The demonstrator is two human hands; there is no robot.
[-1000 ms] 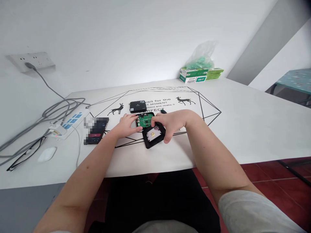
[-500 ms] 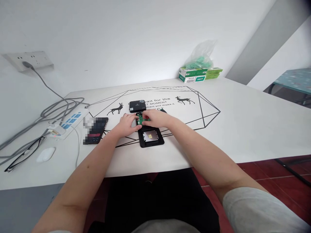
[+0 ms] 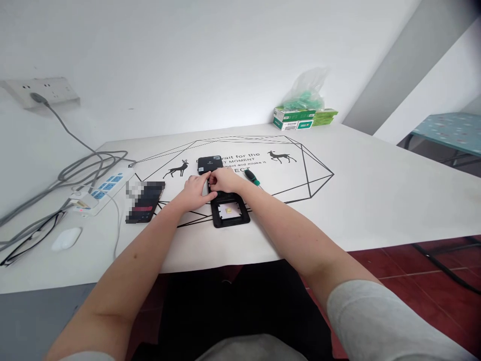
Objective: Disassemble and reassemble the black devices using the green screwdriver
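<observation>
My left hand (image 3: pixel 194 192) reaches in from the left, its thumb and index finger spread along the near and far sides of a small black casing (image 3: pixel 209 184). My right hand (image 3: pixel 222 180) bends over that same casing with its fingertips pinched together; whatever is between them is hidden. No green circuit board shows now. Just nearer to me lies a black square frame (image 3: pixel 246 219) around a silver metal plate (image 3: pixel 230 210) with a yellowish square. Beyond my hands sits a black box (image 3: pixel 209 164) with small labels. A green-and-black screwdriver (image 3: pixel 252 177) rests right of my right hand.
A phone (image 3: pixel 146 202) lies left of my hands. Further left are a power strip (image 3: pixel 107 188) with cables, a white earbud case (image 3: pixel 66 239) and glasses (image 3: pixel 32 243). Green-and-white boxes (image 3: pixel 294 118) under a plastic bag (image 3: pixel 307 90) stand by the wall.
My right hand has drawn closer to my left, its fingers bunched tighter. The green circuit board seen before is now out of sight, and more of the screwdriver shows. The view has shifted slightly.
</observation>
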